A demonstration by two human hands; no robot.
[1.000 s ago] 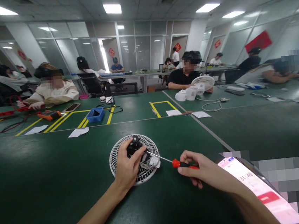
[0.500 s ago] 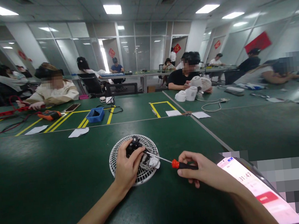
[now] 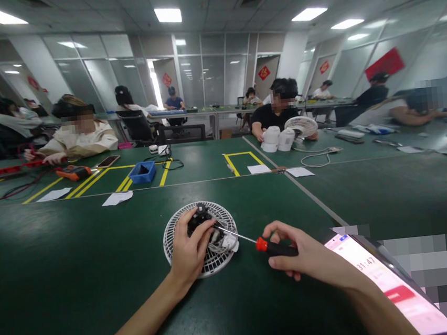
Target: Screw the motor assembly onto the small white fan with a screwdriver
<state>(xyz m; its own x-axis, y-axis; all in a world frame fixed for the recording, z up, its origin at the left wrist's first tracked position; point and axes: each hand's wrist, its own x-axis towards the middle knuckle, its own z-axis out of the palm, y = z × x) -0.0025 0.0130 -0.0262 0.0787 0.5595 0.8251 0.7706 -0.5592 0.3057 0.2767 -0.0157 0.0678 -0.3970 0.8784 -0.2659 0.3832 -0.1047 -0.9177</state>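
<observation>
A round white fan grille lies flat on the green table. On it sits a black fan motor with a bundle of grey cord beside it. My left hand is closed around the motor, its fingers and thumb hiding much of it. With my right hand I hold a screwdriver by its red and black handle. The metal shaft slants up and left to the motor near my left fingertips. Its tip is too small to make out against the dark part.
A lit phone lies by my right forearm. Further off are a blue bin, papers, an orange meter and white fan parts. A co-worker sits across with a white fan head.
My right fingers have shifted slightly on the screwdriver handle; my left hand stays on the motor. Across the table, the co-worker's hand and white fan parts have moved down and left.
</observation>
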